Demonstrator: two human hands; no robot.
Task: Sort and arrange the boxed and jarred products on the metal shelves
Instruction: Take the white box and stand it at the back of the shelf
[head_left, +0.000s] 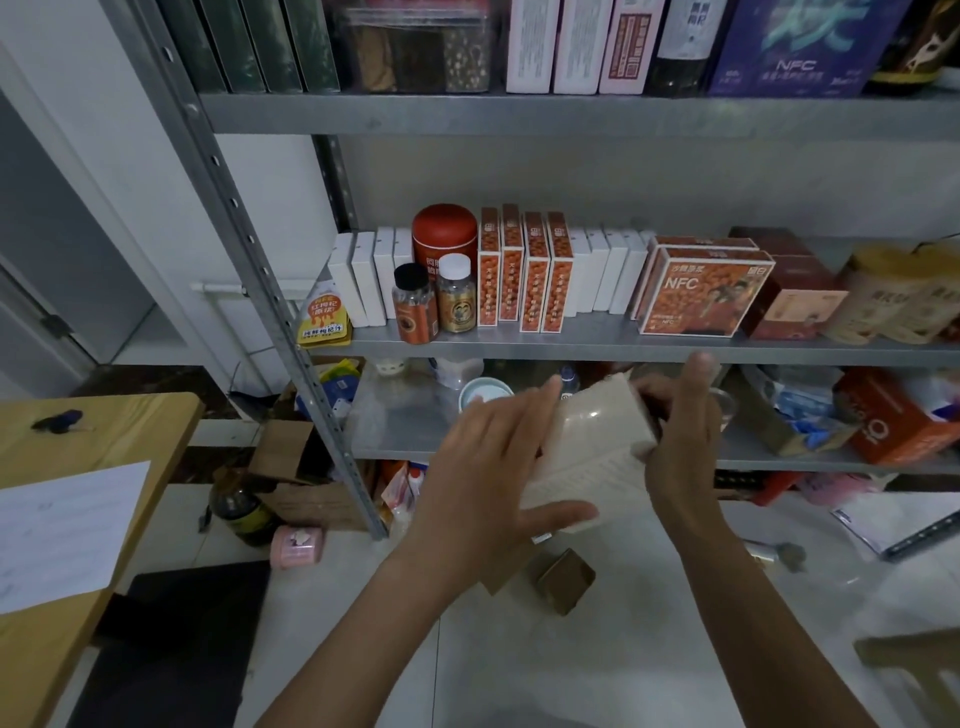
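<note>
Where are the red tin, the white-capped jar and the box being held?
red tin (444, 228), head view, on its domed lid.
white-capped jar (456, 307), head view, on its gold label.
held box (592, 441), head view, on its pale face.

shelves (571, 340): grey metal, matt
white box (587, 452): card, glossy film
surface (78, 431), 9 o'clock: wood, smooth
floor (571, 675): pale tile, slight sheen
</note>
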